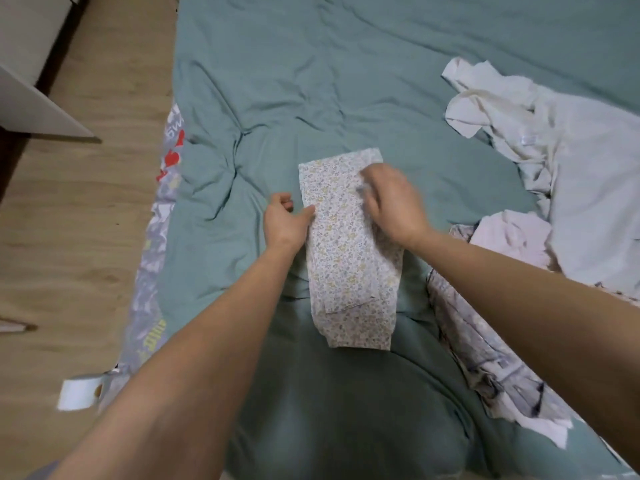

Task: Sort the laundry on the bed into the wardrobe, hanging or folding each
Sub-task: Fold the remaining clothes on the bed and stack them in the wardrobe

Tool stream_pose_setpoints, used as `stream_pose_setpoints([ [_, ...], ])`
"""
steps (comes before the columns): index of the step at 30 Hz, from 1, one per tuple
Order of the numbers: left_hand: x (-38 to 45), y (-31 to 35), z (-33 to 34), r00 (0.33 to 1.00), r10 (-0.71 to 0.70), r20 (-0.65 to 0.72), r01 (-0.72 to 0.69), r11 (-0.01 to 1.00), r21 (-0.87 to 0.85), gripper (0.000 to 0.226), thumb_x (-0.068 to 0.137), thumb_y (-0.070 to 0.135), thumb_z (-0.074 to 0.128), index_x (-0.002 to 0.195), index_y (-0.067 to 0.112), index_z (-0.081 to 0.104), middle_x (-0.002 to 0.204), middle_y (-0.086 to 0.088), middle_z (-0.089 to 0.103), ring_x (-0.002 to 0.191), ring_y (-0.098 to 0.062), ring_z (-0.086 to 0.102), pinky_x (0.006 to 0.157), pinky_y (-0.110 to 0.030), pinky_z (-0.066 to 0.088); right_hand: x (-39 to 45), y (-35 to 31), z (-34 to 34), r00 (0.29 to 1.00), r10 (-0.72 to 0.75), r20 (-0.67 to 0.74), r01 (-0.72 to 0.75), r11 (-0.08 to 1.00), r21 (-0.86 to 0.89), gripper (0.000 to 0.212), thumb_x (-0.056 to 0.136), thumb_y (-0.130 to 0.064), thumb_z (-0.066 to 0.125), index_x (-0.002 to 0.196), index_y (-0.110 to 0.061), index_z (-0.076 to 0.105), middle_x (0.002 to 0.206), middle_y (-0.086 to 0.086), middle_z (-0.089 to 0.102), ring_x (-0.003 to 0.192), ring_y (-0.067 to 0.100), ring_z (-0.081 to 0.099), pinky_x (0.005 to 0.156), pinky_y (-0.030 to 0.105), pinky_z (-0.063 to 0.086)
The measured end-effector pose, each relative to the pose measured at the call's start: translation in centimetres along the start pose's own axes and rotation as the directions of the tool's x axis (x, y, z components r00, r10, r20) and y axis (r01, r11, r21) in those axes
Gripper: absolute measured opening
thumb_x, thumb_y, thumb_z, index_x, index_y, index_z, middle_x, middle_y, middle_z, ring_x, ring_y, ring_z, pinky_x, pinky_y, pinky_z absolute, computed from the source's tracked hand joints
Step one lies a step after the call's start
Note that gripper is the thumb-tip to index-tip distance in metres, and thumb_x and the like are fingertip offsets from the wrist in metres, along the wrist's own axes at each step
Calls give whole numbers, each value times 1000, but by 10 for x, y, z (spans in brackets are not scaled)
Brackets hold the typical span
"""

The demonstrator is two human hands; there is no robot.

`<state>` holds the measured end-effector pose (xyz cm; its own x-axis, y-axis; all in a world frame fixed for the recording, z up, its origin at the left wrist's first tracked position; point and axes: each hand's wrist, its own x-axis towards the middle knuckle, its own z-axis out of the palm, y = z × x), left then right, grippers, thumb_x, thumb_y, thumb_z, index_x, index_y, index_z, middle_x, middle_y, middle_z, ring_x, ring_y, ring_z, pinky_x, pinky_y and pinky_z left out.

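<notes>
The floral cloth is light and limp; left hand pinches its edge, right hand presses on top, fingers blurred.

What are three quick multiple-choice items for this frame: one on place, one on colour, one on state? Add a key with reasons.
1. Where does the pile of unsorted clothes lie, seen from the camera?
A. right of the floral garment
B. left of it, on the floor
C. under it

2. What colour is the duvet?
A. red
B. muted green
C. black

3. What state is the floral garment in?
A. on a hanger
B. crumpled in a ball
C. folded into a long flat strip

Key:
1 A: the pale heap sits on the bed's right side.
2 B: green cover spreads under everything.
3 C: it lies flat and narrow, the left hand at its edge and the right hand on top.
</notes>
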<state>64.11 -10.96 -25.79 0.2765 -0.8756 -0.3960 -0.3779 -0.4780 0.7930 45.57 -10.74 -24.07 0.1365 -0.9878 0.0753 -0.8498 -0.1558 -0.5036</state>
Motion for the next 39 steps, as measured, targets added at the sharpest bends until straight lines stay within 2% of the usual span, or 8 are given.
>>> stream_pose_setpoints([
  [5,12,-26,9,987,-54,152,11,963,269,67,75,30,81,130,7,50,113,-10,63,107,-24,59,95,-34,47,-27,17,32,750,-368,550,512,849,-130,44,103,-31,31,143,-17,43,153,1,34,143,20,27,118,34,13],
  [8,16,-43,-1,989,-32,145,-19,942,336,12,80,6,69,89,13,67,91,-7,69,95,-29,65,82,-29,49,-43,47,28,729,-275,626,456,878,-145,60,99,-44,14,146,-15,38,154,0,31,144,17,26,118,30,9],
  [10,19,-51,-11,995,28,97,-61,932,358,28,81,-6,51,78,14,70,87,-9,71,91,-29,66,78,-24,47,-50,62,20,780,-217,587,372,915,-157,65,96,-47,13,144,-14,42,151,3,37,140,17,34,118,31,14],
  [14,45,-36,-19,989,145,15,-144,959,242,33,81,-1,59,113,3,64,112,-14,65,105,-25,61,92,-19,43,-44,51,10,799,-355,484,463,878,-120,48,99,-35,28,124,-8,59,129,12,59,120,30,55,110,41,35],
  [20,66,20,17,904,352,242,-425,797,428,55,93,32,59,139,7,43,140,-15,47,129,-29,42,109,-34,31,-33,2,43,604,-383,699,507,861,35,58,102,-43,27,154,-20,15,160,-5,10,147,9,9,120,28,5],
  [31,56,43,-3,857,284,429,-318,948,9,17,77,35,76,87,21,71,84,1,70,78,-11,63,80,-30,51,-53,62,-14,699,-58,713,213,968,-131,51,100,-47,25,139,-22,46,148,1,43,134,18,42,106,37,38],
  [36,-6,42,-28,742,416,526,-460,886,-54,11,77,13,79,84,16,71,77,7,66,70,5,58,69,-13,45,-49,18,-51,979,-205,-20,193,946,-261,47,91,-41,53,125,-9,52,122,14,53,113,30,49,93,40,38],
  [39,-36,23,-39,638,487,597,-612,791,9,16,74,13,81,89,14,75,85,-2,70,78,-6,65,75,-22,50,-39,5,-60,953,-299,41,295,896,-333,58,78,-37,50,130,-10,52,131,14,52,123,29,44,109,43,21],
])
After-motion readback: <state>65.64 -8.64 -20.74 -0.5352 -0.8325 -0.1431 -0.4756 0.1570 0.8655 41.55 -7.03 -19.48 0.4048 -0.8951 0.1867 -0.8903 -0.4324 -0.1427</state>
